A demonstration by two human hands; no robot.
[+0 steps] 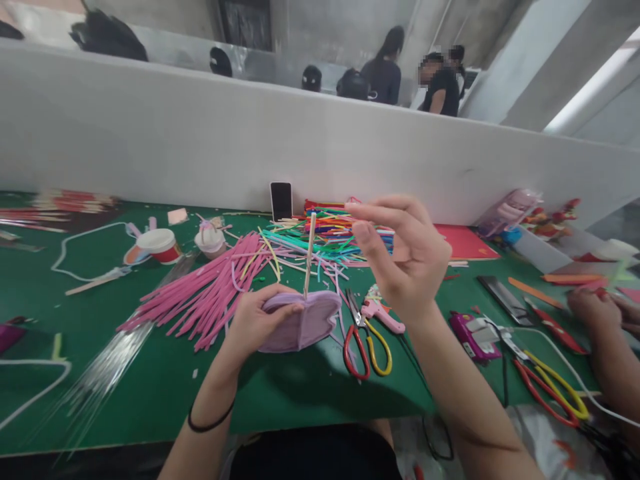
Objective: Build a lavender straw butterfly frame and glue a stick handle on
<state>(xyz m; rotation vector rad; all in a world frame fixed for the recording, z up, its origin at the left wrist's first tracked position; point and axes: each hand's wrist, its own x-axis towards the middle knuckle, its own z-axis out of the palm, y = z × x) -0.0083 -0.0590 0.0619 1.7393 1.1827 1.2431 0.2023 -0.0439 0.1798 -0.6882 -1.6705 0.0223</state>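
My left hand (253, 323) grips a lilac, lobed piece (320, 320) with a centre seam, fingers on top along its left edge. From the middle of that piece a thin wooden stick (310, 250) stands upright, its tip pale. Raised to the right of the stick is my right hand (410, 257), thumb and fingers apart with nothing visible between them. Below it on the green table lie scissors (358, 320) with one red and one yellow handle, and a pink glue gun (383, 313). Pink pipe cleaners (200, 290) are heaped left of my left hand.
A phone (281, 201) leans against the white partition (225, 140). Multicoloured pipe cleaners (325, 230) lie behind the stick. Paper cups (161, 245) stand at left. A purple power strip (473, 338) and second scissors (547, 383) lie at right, near another person's hand (595, 310).
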